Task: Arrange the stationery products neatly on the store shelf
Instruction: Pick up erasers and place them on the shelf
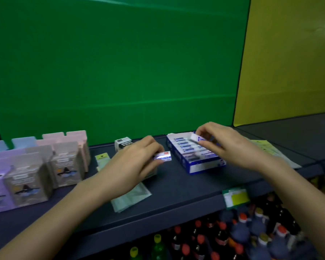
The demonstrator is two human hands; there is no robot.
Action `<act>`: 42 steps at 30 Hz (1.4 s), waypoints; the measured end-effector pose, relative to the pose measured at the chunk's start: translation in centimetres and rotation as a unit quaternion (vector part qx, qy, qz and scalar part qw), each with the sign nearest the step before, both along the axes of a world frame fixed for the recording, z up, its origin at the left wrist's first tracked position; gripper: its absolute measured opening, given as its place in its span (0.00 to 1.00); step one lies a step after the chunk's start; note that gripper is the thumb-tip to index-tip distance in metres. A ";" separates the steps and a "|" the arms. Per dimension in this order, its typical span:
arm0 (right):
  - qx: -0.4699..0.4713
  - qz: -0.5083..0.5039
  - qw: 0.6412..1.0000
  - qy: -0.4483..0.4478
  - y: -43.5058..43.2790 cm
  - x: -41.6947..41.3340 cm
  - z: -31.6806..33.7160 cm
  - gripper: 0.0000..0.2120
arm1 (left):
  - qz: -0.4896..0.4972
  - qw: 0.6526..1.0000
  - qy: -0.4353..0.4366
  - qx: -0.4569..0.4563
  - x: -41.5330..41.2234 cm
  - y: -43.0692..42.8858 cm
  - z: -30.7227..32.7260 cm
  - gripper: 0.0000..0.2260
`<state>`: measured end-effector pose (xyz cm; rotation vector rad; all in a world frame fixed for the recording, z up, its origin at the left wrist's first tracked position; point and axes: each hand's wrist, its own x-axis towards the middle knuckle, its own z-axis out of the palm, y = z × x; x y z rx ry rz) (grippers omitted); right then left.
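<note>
Mid-task, we judge: our right hand (221, 145) pinches one eraser (195, 138) over the part-filled eraser box (195, 156) at centre right; our left hand (137, 162) pinches another eraser (162, 156).

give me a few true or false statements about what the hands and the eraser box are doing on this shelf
1. The left hand holds a small eraser. True.
2. The right hand is empty. False: its fingers grip a white eraser over the blue display box.
3. The blue display box sits on the dark shelf. True.
4. The whale-print boxes stand to the right of the display box. False: they stand at the far left.
5. Bottles fill the level below. True.
</note>
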<state>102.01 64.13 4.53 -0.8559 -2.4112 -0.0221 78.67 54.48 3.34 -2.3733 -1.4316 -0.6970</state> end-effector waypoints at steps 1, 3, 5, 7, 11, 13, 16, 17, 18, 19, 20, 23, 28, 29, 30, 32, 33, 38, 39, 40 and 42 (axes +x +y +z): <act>-0.001 0.004 1.000 -0.008 1.1 1.0 0.0 0.08 | 0.004 1.000 -0.005 -0.001 1.2 1.1 0.0 0.15; -0.007 0.012 1.000 -0.028 3.2 2.7 0.0 0.08 | 0.013 1.000 -0.004 -0.003 3.5 3.3 0.0 0.19; -0.017 0.021 0.999 -0.046 5.1 4.1 0.0 0.09 | 0.032 0.999 0.008 -0.015 5.6 5.6 -0.1 0.19; -0.023 0.031 0.997 -0.069 6.7 5.1 -0.2 0.10 | 0.059 0.998 0.011 -0.035 7.2 7.6 -0.3 0.14; -0.019 0.049 0.991 -0.121 9.6 5.7 -1.1 0.12 | 0.108 0.991 0.013 -0.078 9.0 10.2 -1.0 0.14; -0.013 0.064 0.989 -0.134 10.6 5.5 -1.4 0.13 | 0.131 0.986 0.020 -0.097 9.2 11.1 -1.3 0.13; -0.011 0.084 0.988 -0.132 11.5 5.0 -1.5 0.13 | 0.152 0.981 0.014 -0.123 9.4 11.9 -1.6 0.13; -0.011 0.089 0.987 -0.135 11.7 4.8 -1.5 0.13 | 0.155 0.979 0.014 -0.128 9.5 12.0 -1.6 0.13; -0.014 0.093 0.986 -0.141 11.9 4.6 -1.6 0.13 | 0.159 0.978 0.018 -0.132 9.5 12.2 -1.6 0.13; -0.017 0.097 0.984 -0.147 11.9 4.4 -1.6 0.13 | 0.160 0.978 0.022 -0.135 9.5 12.3 -1.7 0.13; -0.020 0.098 0.983 -0.155 12.0 4.2 -1.8 0.12 | 0.161 0.977 0.028 -0.137 9.5 12.4 -1.8 0.13; -0.006 0.090 0.979 -0.185 12.2 3.8 -2.2 0.12 | 0.160 0.975 0.040 -0.152 9.3 12.6 -2.0 0.12; 0.010 0.084 0.977 -0.194 12.3 3.5 -2.4 0.12 | 0.163 0.974 0.028 -0.156 9.0 12.8 -1.9 0.11; 0.008 0.084 0.978 -0.192 12.3 3.4 -2.4 0.12 | 0.163 0.974 0.027 -0.156 9.0 12.9 -1.9 0.10; 0.006 0.085 0.979 -0.187 12.3 3.4 -2.5 0.12 | 0.164 0.974 0.027 -0.156 9.1 12.9 -1.9 0.10; -0.001 0.084 0.980 -0.179 12.3 3.3 -2.5 0.12 | 0.165 0.973 0.025 -0.158 9.1 12.9 -1.8 0.09; -0.003 0.084 0.981 -0.177 12.3 3.3 -2.4 0.11 | 0.164 0.974 0.021 -0.157 9.1 12.9 -1.8 0.09; -0.011 0.083 0.984 -0.160 12.3 3.2 -2.4 0.09 | 0.171 0.975 0.006 -0.141 9.2 13.1 -1.8 0.09; -0.010 0.079 0.984 -0.160 12.3 3.2 -2.5 0.09 | 0.172 0.975 0.006 -0.137 9.3 13.2 -1.8 0.09; -0.010 0.075 0.984 -0.158 12.3 3.1 -2.6 0.09 | 0.174 0.976 0.007 -0.133 9.2 13.3 -1.9 0.09; -0.013 0.070 0.985 -0.155 12.3 3.1 -2.8 0.11 | 0.177 0.976 0.009 -0.128 9.1 13.5 -1.9 0.09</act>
